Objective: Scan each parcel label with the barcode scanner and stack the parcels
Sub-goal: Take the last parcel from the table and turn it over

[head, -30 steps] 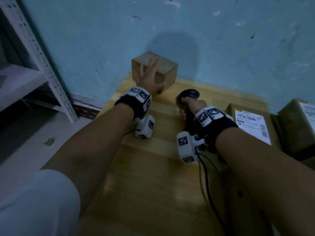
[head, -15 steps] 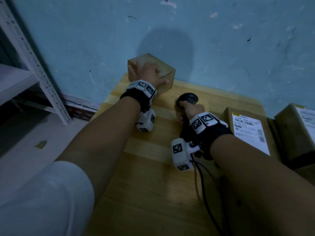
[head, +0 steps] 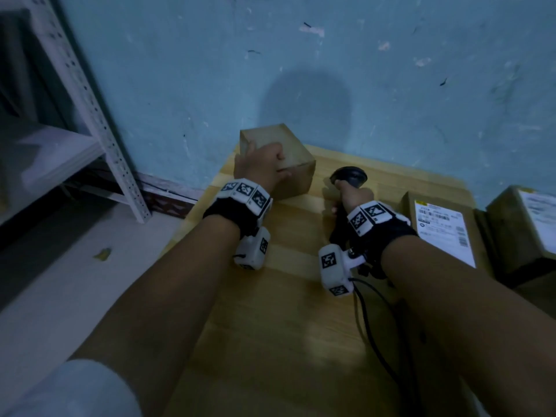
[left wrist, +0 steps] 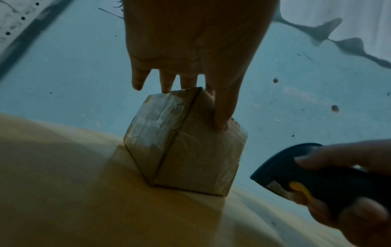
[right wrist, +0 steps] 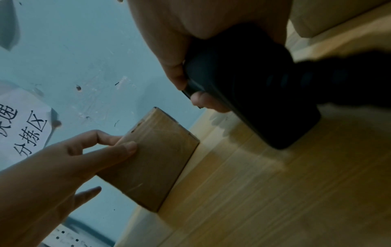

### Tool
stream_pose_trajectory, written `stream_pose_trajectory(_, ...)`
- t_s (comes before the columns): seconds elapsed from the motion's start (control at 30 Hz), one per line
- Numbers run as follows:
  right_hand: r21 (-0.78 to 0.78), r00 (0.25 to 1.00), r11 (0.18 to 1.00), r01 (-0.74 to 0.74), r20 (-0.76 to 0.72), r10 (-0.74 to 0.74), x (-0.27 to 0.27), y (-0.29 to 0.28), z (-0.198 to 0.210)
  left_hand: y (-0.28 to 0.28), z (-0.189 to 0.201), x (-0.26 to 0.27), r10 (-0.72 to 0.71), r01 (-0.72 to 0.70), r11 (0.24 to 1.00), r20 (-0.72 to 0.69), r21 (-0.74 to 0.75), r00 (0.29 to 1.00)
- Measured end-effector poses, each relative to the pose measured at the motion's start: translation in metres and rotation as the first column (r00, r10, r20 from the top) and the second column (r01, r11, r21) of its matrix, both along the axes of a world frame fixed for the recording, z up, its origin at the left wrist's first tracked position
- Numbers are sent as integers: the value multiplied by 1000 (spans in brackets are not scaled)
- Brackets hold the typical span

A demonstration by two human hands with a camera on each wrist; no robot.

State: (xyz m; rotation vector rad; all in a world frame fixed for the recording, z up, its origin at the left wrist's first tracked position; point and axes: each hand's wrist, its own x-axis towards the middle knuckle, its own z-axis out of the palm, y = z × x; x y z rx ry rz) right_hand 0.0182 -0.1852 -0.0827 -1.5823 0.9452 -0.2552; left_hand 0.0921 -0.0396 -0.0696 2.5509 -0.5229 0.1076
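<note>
- Far left of the head view: white perforated metal shelf [head: 90,94] stands against the blue wall [head: 391,85]; camera now sits a little further right than a second ago, so less of the shelf shows.
- Left hand [head: 260,168]: a second ago the fingers were spread flat and straight on the near face of the small taped parcel [head: 288,158]. Now they are curled over its top edge, thumb pressed on the side face; the left wrist view shows fingertips [left wrist: 167,86] hooked on the top corner and the thumb down the right face. The hand grips the parcel.
- The small taped parcel stands at the far left corner of the wooden table [head: 285,326], close to the wall. Its near bottom edge rests on the table; whether it is tilted I cannot tell. No label shows on the visible faces.
- Right hand [head: 353,195], centre of frame: wrapped round the handle of the black barcode scanner [head: 349,176], head up, just right of the parcel and apart from it. Grip unchanged from a second ago. Cable [head: 370,332] trails toward the near edge.
- Right: flat parcel with white label [head: 440,233] lies on the table, face up.
- Far right edge: another labelled box [head: 523,227], partly cut off.
</note>
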Motion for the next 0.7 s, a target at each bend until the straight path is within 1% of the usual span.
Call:
stream_pose_trajectory(0.03,-5,1000,1000,-5,-3,5,-3,3,2,4,2,-8,-5,5,1000,7,27,1000)
stream_pose_trajectory(0.1,21,1000,1000,-7,26,6,-7,11,6,13,4,-23,-15,16,999,-22,44,1000)
stream_pose_trajectory(0.2,53,997,998,28,68,-31,-10,20,11,21,2,-45,-15,14,1000,-64,-15,998)
stream_pose_trajectory(0.3,13,998,1000,-13,55,13,-16,30,22,28,1,-69,-15,7,994,-74,-111,997)
stream_pose_trajectory(0.37,-44,996,995,-87,20,88,-21,39,29,30,1,-81,-50,41,985,-48,-168,998)
stream_pose_trajectory(0.4,-74,992,989,-127,1,127,-26,44,33,32,1,-86,-60,50,973,-42,-224,997)
stream_pose_trajectory(0.43,-103,988,982,-156,-16,155,-29,48,32,33,1,-90,-53,31,955,-65,-295,997)
stream_pose_trajectory(0.5,-155,983,971,-181,-42,176,-36,53,29,36,3,-95,40,-113,901,-180,-418,983)
stream_pose_trajectory(0.53,-178,982,967,-185,-59,177,-39,54,27,39,4,-97,95,-211,879,-277,-429,956)
stream_pose_trajectory(0.57,-194,982,963,-187,-71,176,-42,54,25,43,6,-100,126,-290,865,-384,-409,915)
stream_pose_trajectory(0.6,-196,982,963,-185,-70,174,-46,55,24,46,3,-99,116,-335,857,-488,-391,865)
stream_pose_trajectory(0.63,-191,984,966,-177,-60,168,-50,56,23,49,0,-99,60,-356,839,-582,-410,811)
stream_pose_trajectory(0.67,-183,986,969,-165,-48,159,-54,58,23,51,-4,-99,-19,-379,805,-658,-457,753)
stream_pose_trajectory(0.7,-184,988,971,-154,-42,149,-58,59,23,52,-4,-103,-99,-408,756,-706,-511,702)
